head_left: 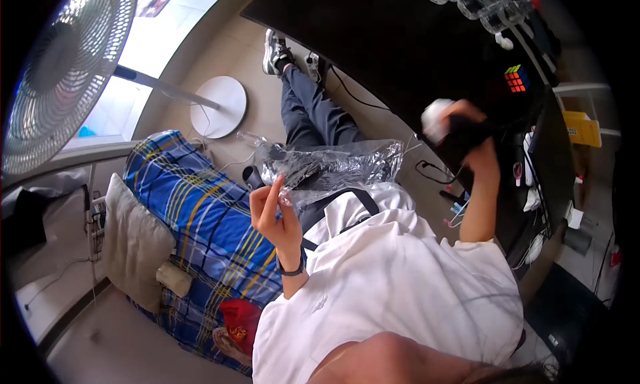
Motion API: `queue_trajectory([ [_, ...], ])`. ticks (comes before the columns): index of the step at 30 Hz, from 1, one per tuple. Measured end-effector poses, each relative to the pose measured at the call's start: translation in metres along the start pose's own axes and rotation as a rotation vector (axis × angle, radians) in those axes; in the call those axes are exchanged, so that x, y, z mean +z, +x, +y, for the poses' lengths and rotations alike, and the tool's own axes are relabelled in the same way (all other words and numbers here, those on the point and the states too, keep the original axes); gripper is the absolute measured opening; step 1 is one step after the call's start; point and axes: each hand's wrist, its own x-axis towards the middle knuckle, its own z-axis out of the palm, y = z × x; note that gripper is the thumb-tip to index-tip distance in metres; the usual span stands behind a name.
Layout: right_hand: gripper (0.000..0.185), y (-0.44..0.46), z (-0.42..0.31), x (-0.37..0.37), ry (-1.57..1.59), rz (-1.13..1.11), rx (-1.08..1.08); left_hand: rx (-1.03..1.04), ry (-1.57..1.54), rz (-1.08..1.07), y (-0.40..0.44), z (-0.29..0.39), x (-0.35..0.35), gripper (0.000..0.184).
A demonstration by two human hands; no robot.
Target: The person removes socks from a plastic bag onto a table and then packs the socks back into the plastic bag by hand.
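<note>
A crinkled clear plastic bag (347, 167) stretches across my lap. My left hand (273, 221), with a dark band on its wrist, is closed in a pinch on the bag's near left edge. To the right, my right hand (472, 121) is raised by the edge of the black desk, smeared by motion. In it is a black and white object (440, 119) whose kind I cannot make out. The right fingers are partly hidden by its dark part.
A standing fan (57, 71) rises at left on a round white base (218, 107). A blue plaid bed (207, 217) with a pillow (137, 241) lies beside me. The black desk (393, 44) bears a puzzle cube (516, 79) and plastic bottles (503, 14). Cables hang below.
</note>
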Motion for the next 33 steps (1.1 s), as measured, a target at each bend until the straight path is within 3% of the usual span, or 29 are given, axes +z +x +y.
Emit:
queue_trajectory([
  [1,0.045,-0.006,-0.010,0.014,0.166,-0.265,-0.065,-0.005,-0.002,0.011,-0.001,0.001,0.001,0.029],
  [2,0.047,-0.004,-0.017,0.045,0.167,-0.336,-0.135,-0.011,-0.006,0.019,-0.002,0.002,0.002,0.029],
  [3,0.055,-0.008,-0.030,0.069,-0.133,-0.504,0.070,0.019,0.019,0.000,-0.004,0.001,0.001,0.029],
  [5,0.057,-0.018,-0.017,0.106,-0.214,-0.470,0.024,0.021,0.017,-0.035,-0.005,0.003,0.003,0.029],
  [8,0.046,-0.021,-0.015,0.132,0.102,-0.385,-0.220,0.015,0.039,-0.033,-0.007,0.003,-0.002,0.030],
  [9,0.037,-0.024,-0.011,0.143,0.087,-0.535,-0.163,0.001,0.020,-0.040,-0.007,0.004,-0.002,0.030],
  [10,0.040,-0.020,-0.011,0.149,0.054,-0.703,0.024,-0.005,-0.009,-0.046,-0.006,0.005,-0.001,0.030],
  [12,0.045,-0.024,-0.004,0.168,-0.018,-0.521,-0.134,0.056,-0.017,-0.085,-0.008,-0.002,0.003,0.027],
  [14,0.054,0.003,-0.015,0.170,0.421,-0.827,0.181,0.097,-0.003,-0.069,-0.009,-0.001,0.004,0.027],
  [15,0.063,-0.001,0.027,0.208,0.206,-0.730,-0.033,0.035,-0.003,-0.072,-0.009,0.004,0.005,0.034],
  [16,0.063,-0.016,0.016,0.207,0.222,-0.728,-0.005,-0.013,-0.002,-0.094,-0.006,0.008,0.003,0.041],
  [18,0.066,-0.007,0.004,0.171,0.048,-0.677,-0.229,0.105,0.042,-0.075,-0.007,-0.005,0.002,0.033],
  [19,0.069,-0.002,-0.013,0.131,0.300,-0.802,-0.225,0.054,0.024,-0.044,-0.004,-0.007,0.004,0.028],
  [21,0.063,0.023,-0.025,0.029,0.404,-0.873,-0.312,-0.025,-0.009,-0.044,-0.010,-0.006,-0.001,0.029],
  [22,0.059,0.030,-0.017,-0.013,0.139,-0.561,-0.478,0.004,-0.028,-0.024,-0.004,-0.011,0.001,0.029],
  [23,0.056,0.032,-0.016,-0.041,0.042,-0.185,-0.268,0.006,-0.065,-0.021,-0.005,-0.021,0.004,0.028],
  [24,0.035,0.042,0.003,-0.072,-0.109,0.115,-0.083,0.022,-0.079,-0.020,0.001,-0.022,0.014,0.028],
  [25,0.038,0.054,0.041,-0.105,-0.289,0.298,0.143,0.060,-0.085,-0.022,0.004,-0.022,0.015,0.027],
  [26,0.044,0.065,0.081,-0.141,-0.613,0.336,0.111,0.095,-0.088,-0.024,0.004,-0.022,0.010,0.029],
  [28,0.053,0.085,0.165,-0.190,-0.932,0.402,0.144,0.102,-0.071,-0.017,0.007,-0.025,0.011,0.030],
  [30,0.078,0.108,0.216,-0.214,-1.065,0.348,0.449,0.067,-0.079,-0.048,0.005,-0.017,0.006,0.030],
  [31,0.101,0.116,0.251,-0.222,-1.194,0.363,0.593,0.070,-0.077,-0.037,0.005,-0.016,0.006,0.030],
  [33,0.121,0.128,0.307,-0.250,-1.069,0.269,0.672,0.058,-0.049,-0.039,0.002,-0.014,0.000,0.029],
])
